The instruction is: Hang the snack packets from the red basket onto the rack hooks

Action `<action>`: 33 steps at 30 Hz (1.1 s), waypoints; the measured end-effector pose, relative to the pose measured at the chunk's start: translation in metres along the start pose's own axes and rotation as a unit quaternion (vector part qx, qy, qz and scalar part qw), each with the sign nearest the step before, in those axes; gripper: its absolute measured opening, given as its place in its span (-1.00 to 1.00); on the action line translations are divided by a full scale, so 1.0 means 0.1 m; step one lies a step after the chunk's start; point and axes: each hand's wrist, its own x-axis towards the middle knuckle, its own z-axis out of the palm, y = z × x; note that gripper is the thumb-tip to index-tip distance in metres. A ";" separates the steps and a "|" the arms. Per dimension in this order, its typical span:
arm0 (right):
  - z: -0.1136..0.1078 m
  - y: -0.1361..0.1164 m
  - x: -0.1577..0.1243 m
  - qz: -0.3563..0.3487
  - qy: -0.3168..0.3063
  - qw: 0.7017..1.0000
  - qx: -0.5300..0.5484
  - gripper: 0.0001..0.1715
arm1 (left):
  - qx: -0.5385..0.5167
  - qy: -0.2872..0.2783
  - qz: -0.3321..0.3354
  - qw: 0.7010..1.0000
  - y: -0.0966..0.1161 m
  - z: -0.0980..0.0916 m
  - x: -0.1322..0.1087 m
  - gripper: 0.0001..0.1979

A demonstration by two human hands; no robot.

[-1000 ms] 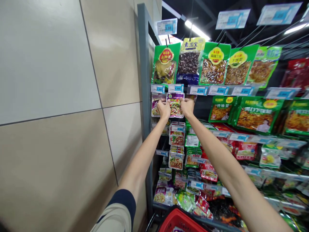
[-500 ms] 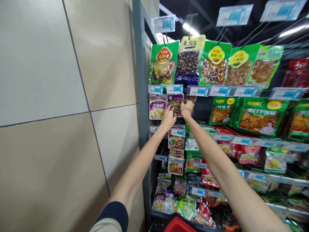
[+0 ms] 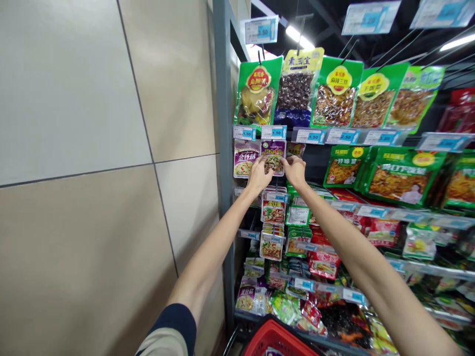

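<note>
A small purple snack packet (image 3: 273,154) hangs from a peg under a 1.50 price tag (image 3: 273,132) at the left end of a shop rack. My left hand (image 3: 259,174) reaches up to it and pinches its lower left corner. My right hand (image 3: 295,170) is at its lower right edge, thumb and fingers closed against the packet. A similar purple packet (image 3: 245,159) hangs just to the left, beside my left hand. Both forearms stretch up from the bottom of the view.
Green snack bags (image 3: 338,94) hang on the row above, with more green bags (image 3: 403,178) to the right. Smaller packets (image 3: 272,210) fill the pegs below my hands. A grey rack post (image 3: 221,148) meets a tiled wall (image 3: 92,173) on the left. A red basket (image 3: 276,341) sits below.
Both hands have slid from the purple packet's top corners down to its lower edge. The packet now hangs flat on its peg, and the view has shifted slightly.
</note>
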 end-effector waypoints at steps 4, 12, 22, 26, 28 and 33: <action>-0.08 -0.18 -0.23 -0.007 0.039 0.990 0.135 -0.62 | -0.139 0.087 -0.077 0.983 0.17 -0.12 0.06 -0.71; 0.11 -1.01 -0.32 0.205 0.020 0.809 0.550 -0.74 | -0.525 0.133 -0.268 0.797 0.53 -0.08 0.46 -0.69; 0.09 -1.27 -0.21 0.260 0.077 0.724 0.635 -0.90 | -0.495 0.191 -0.317 0.786 0.60 -0.21 0.49 -0.85; 0.06 -1.33 -0.17 0.261 0.078 0.741 0.615 -0.83 | -0.457 0.186 -0.293 0.819 0.72 -0.30 0.59 -0.86; -0.04 -1.33 -0.38 0.263 0.072 0.750 0.602 -0.74 | -0.443 0.178 -0.281 0.833 0.82 -0.37 0.47 -0.82; -0.67 -0.52 -2.42 0.209 0.013 0.854 0.477 -0.59 | -0.340 0.151 -0.251 0.894 0.83 -0.42 -1.55 -0.59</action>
